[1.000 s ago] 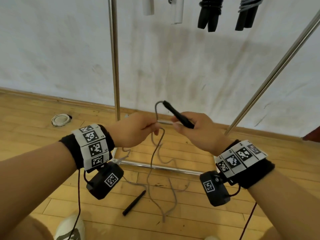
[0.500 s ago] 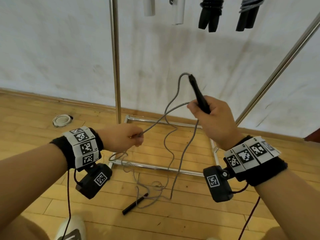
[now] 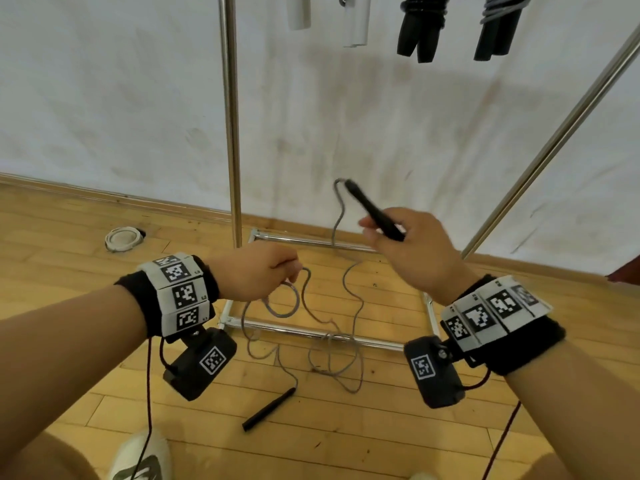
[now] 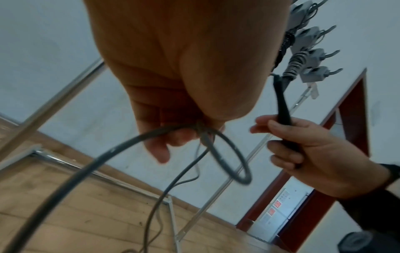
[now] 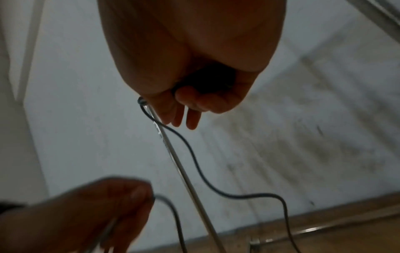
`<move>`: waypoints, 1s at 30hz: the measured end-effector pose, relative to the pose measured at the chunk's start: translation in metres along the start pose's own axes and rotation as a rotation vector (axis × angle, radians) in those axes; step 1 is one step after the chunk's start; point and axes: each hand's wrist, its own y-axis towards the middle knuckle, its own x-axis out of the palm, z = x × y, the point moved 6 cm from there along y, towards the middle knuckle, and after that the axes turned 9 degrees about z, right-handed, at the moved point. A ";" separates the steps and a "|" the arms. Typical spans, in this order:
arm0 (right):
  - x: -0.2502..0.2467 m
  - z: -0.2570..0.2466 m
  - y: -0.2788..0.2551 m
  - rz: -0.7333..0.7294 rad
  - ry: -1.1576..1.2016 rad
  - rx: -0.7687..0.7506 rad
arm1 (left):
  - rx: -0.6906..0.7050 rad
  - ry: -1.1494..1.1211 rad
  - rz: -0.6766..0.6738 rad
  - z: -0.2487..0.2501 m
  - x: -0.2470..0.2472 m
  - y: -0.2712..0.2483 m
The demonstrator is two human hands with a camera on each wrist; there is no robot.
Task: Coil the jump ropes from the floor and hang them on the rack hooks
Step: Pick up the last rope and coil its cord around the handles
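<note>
A grey jump rope (image 3: 349,289) with black handles hangs between my hands and trails onto the wood floor. My right hand (image 3: 408,247) grips one black handle (image 3: 372,211), which points up and left; in the left wrist view the same handle (image 4: 283,104) stands upright in that fist. My left hand (image 3: 259,271) pinches the grey cord (image 4: 207,137), with a small loop (image 3: 282,301) hanging below it. The other black handle (image 3: 268,408) lies on the floor among loose cord. Above, the rack hooks (image 4: 311,54) carry coiled ropes (image 3: 420,26).
The metal rack stands ahead: a vertical pole (image 3: 230,116), a slanted pole (image 3: 554,140) and a floor frame (image 3: 311,332). A white coiled rope (image 3: 123,238) lies by the wall at left. My shoe (image 3: 143,455) is at the bottom edge. A red door frame (image 4: 350,123) is at right.
My right hand has come down and back toward the left hand with the handle. The taut cord between the hands has gone slack, and a loop now hangs from my left hand.
</note>
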 end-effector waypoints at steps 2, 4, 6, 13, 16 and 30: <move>0.020 -0.003 -0.011 -0.134 -0.017 -0.010 | 0.059 -0.097 0.065 0.019 -0.005 0.000; 0.037 -0.009 -0.021 -0.260 -0.019 -0.058 | 0.108 -0.185 0.107 0.034 -0.009 0.000; 0.046 -0.015 -0.027 -0.336 0.033 -0.071 | 0.139 -0.249 0.127 0.044 -0.013 -0.001; 0.017 -0.009 -0.006 -0.111 0.076 0.021 | 0.019 -0.372 0.067 0.021 -0.023 -0.007; -0.004 -0.002 0.003 0.038 0.120 0.042 | 0.010 -0.202 0.051 0.007 -0.022 -0.012; -0.027 0.025 0.015 0.151 0.093 0.138 | 0.006 -0.210 0.106 0.013 -0.028 -0.016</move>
